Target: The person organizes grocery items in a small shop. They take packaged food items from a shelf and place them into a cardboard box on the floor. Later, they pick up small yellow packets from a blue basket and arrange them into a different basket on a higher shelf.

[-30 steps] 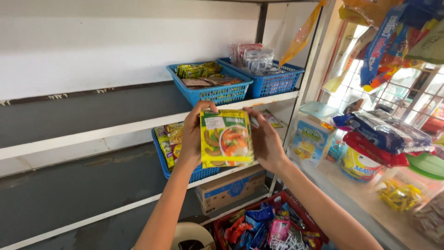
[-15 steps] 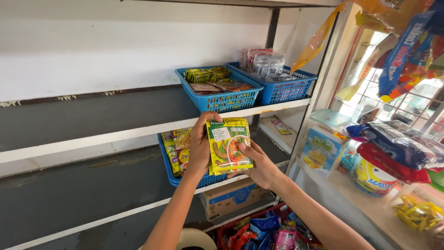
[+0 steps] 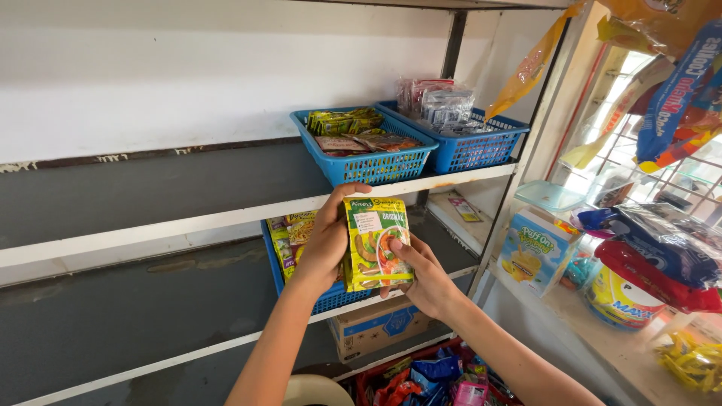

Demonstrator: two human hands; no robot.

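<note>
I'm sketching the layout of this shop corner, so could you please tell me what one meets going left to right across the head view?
Left hand → yellow-green packet → right hand → blue-and-white carton → round tub → yellow sweets.

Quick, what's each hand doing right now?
Left hand: closed on the yellow-green packet, gripping its left edge.
Right hand: holding the same packet at its lower right.

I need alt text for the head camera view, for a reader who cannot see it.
Both hands hold a stack of yellow-green sachets upright, left hand behind it, right hand under its lower corner, in front of a blue basket on a white shelf. Two more blue baskets of packets stand on the shelf above.
</note>
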